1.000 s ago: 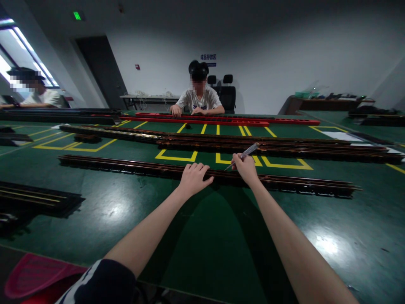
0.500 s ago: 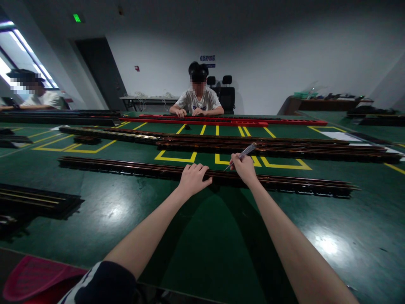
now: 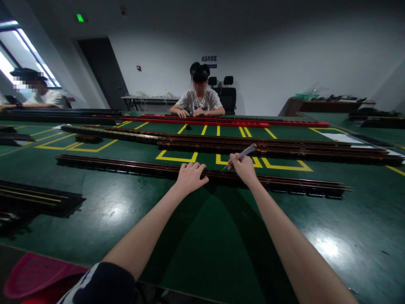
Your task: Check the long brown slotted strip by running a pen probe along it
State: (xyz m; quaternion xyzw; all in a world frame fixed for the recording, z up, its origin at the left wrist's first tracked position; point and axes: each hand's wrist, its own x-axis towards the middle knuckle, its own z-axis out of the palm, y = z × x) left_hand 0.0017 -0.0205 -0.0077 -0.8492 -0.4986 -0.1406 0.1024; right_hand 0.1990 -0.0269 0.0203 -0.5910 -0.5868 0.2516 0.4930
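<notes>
A long dark strip [image 3: 303,185] with coppery rails along its top lies crosswise on the table in front of me. My left hand [image 3: 190,178] rests over its middle, fingers curled across the far side and thumb pointing right along the near edge. In my right hand [image 3: 243,169] is a slim screwdriver [image 3: 248,150] with a translucent handle, pinched like a pen. Its thin shaft slants down left toward the strip, just right of my left hand. Whether the tip touches the strip is too small to tell.
Behind the strip lies a bundle of similar dark strips [image 3: 272,150] on the green table [image 3: 202,245] with yellow tape lines. More strips [image 3: 34,196] lie at left. Across the table, a person [image 3: 200,99] has both hands at a red strip [image 3: 297,123]. Another person sits far left.
The strip has slid slightly left, and my left hand has shifted left with it. My right hand keeps its pinch on the screwdriver, its tip a little further left.
</notes>
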